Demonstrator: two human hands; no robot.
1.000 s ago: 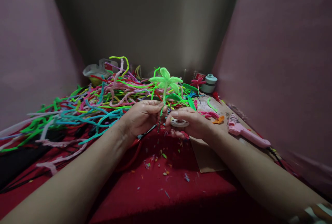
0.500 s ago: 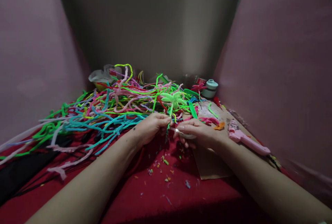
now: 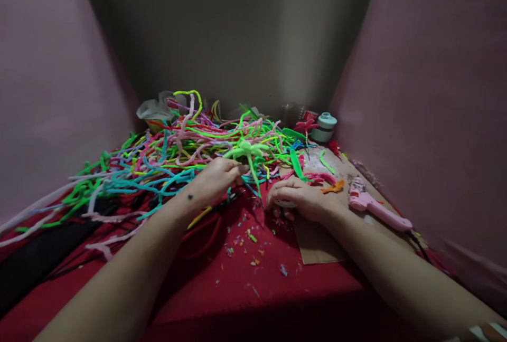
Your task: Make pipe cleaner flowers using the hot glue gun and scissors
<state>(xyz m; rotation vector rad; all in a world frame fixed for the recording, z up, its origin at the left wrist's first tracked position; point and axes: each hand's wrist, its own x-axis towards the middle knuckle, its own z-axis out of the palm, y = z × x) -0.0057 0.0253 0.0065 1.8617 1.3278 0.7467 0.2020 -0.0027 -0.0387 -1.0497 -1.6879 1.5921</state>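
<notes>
A light green fuzzy pipe-cleaner flower [image 3: 247,149] stands tilted between my hands, its head leaning left and its stem [image 3: 255,176] slanting down to the right. My left hand [image 3: 219,177] is closed, its fingertips just left of the stem and below the petals; what they pinch is hidden. My right hand [image 3: 297,198] is curled around a white roll of tape [image 3: 285,204], mostly covered by the palm. Its fingertips are beside the dark lower end of the stem; whether they grip it I cannot tell.
A large heap of coloured pipe cleaners [image 3: 178,152] spreads behind and left. On the right lie a pink glue gun [image 3: 376,210], cardboard [image 3: 320,244] and an orange fuzzy piece [image 3: 333,187]. A pink flower [image 3: 306,126] is near a pale blue jar [image 3: 325,127]. Scraps dot the red cloth [image 3: 237,289].
My left hand has moved up and left, off the lower stem. The flower's head has tipped left and its stem end has shifted right, nearer my right hand, which stays around the tape.
</notes>
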